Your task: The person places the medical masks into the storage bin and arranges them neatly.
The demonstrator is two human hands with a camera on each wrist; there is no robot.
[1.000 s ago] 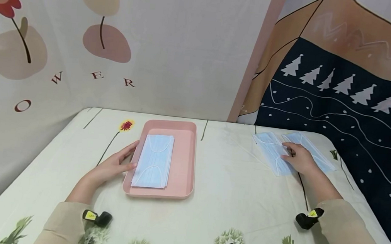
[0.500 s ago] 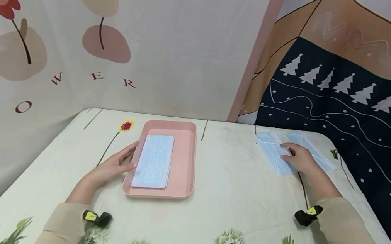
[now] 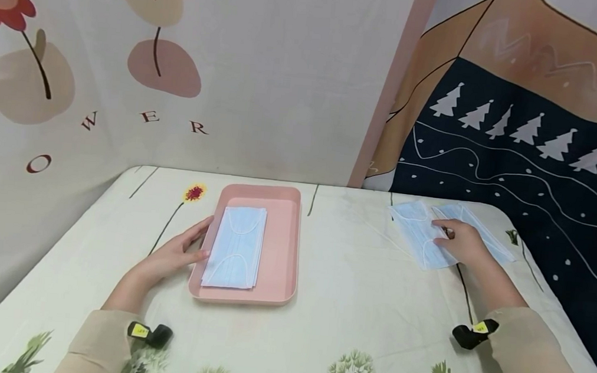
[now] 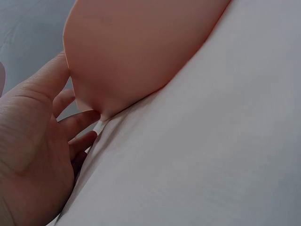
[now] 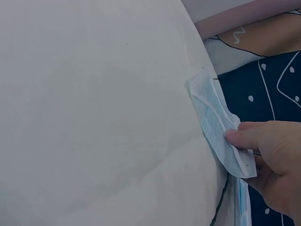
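At the left of the table, a pink tray holds a small stack of light blue face masks with white ear loops. My left hand rests against the tray's left side, thumb and fingers spread along it. In the left wrist view, the thumb and fingertips of that hand touch the tray's pink wall. At the far right, my right hand pinches a face mask by its right edge. The right wrist view shows this mask bending under the thumb. Another face mask lies partly behind this hand.
A white cloth with printed flowers covers the table. Behind it hangs a pale curtain, with a dark tree-patterned cloth along the right. Small black cameras are worn at both wrists, over beige sleeves.
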